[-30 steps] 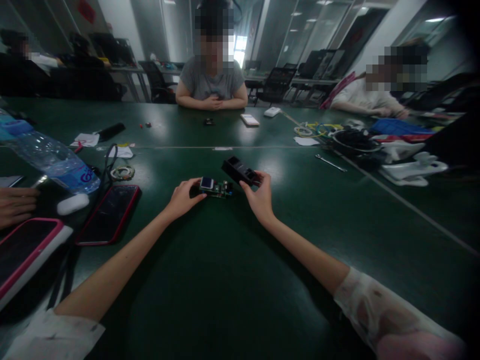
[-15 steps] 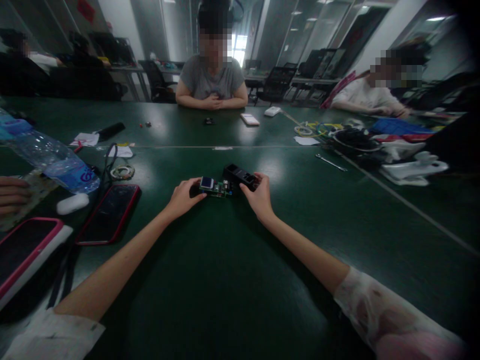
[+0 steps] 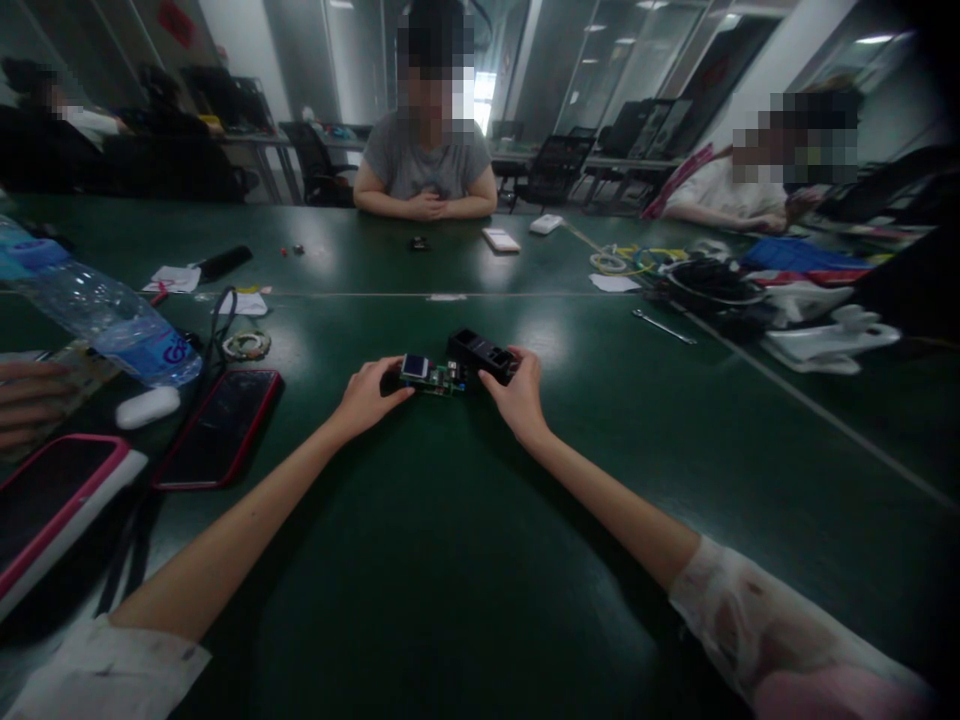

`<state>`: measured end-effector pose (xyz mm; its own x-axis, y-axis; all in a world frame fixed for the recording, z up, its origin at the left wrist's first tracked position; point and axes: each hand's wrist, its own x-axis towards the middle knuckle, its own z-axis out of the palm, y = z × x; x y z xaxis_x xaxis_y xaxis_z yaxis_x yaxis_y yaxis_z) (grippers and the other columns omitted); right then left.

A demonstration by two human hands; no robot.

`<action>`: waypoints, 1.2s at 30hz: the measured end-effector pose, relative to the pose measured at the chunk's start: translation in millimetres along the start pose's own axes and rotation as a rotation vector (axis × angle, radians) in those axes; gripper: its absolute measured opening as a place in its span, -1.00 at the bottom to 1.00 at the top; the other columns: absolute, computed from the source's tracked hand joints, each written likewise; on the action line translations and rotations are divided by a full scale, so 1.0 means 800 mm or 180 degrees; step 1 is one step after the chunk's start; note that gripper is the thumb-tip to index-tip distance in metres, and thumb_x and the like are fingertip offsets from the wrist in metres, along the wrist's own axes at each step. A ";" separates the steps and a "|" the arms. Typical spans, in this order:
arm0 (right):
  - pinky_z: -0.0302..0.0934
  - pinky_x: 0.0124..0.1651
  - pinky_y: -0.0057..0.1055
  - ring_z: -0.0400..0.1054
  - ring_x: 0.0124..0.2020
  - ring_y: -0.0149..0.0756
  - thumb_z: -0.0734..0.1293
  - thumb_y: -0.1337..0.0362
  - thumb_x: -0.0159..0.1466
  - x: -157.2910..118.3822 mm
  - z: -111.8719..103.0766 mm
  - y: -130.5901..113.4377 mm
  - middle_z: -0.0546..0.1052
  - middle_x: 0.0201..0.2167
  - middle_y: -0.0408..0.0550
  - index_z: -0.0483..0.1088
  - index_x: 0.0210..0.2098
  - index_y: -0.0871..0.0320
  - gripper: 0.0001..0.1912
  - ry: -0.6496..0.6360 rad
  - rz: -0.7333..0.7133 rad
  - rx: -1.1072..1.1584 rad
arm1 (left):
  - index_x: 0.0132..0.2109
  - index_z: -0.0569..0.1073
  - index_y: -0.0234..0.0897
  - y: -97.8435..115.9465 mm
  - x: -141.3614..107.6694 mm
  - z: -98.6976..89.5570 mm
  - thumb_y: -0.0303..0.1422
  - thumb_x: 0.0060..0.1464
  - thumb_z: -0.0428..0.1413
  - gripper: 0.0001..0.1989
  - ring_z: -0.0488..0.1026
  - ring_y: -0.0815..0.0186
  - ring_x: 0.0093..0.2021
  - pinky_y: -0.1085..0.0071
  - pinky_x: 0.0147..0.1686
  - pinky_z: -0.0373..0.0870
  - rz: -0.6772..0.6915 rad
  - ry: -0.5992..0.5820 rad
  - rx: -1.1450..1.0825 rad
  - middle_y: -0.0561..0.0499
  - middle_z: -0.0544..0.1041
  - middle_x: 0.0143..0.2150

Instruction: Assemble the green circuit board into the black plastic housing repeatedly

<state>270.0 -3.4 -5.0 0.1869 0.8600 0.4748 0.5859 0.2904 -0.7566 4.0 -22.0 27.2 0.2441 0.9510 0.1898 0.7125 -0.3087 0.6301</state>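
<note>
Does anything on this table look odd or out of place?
I see no spill. The cables at the right lie in an untidy tangle, and the circuit board in the left hand is bare, its components exposed.

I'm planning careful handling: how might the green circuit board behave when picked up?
The circuit board is probably stiff, since it looks flat and unbent. Its exposed screen and components suggest fragility. Small against the left hand, it's likely light.

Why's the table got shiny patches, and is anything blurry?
In the head view, pale glare marks the green table, probably reflected light; also in the head view, the circuit board looks too blurry for fine detail, and the top right corner is black.
</note>
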 end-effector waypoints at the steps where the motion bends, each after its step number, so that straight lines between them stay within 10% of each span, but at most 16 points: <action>1: 0.16 0.19 0.14 0.21 0.08 0.02 0.40 0.24 0.13 0.000 0.000 0.000 0.28 0.03 0.15 0.17 0.06 0.14 -0.46 -0.0021 0.0011 -0.0024 | 0.22 0.28 -0.19 0.000 0.000 0.000 -0.18 0.15 0.15 -0.47 0.34 0.01 0.18 -0.02 0.13 0.27 -0.0006 -0.0003 0.0007 -0.14 0.45 0.15; 36: 0.33 0.09 -0.02 0.37 0.02 -0.08 0.36 0.16 0.24 0.001 0.001 -0.011 0.40 0.00 0.13 0.21 0.07 0.12 -0.54 -0.0117 -0.0203 0.0617 | 0.21 0.30 -0.20 -0.006 0.001 0.002 -0.19 0.17 0.13 -0.51 0.31 0.00 0.19 -0.06 0.13 0.26 0.0063 -0.0006 0.0014 -0.14 0.43 0.17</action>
<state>264.2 -5.1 1.5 0.1234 0.8510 0.5105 0.4323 0.4169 -0.7995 1.8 -19.8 23.6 0.2594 0.9446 0.2010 0.7104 -0.3276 0.6229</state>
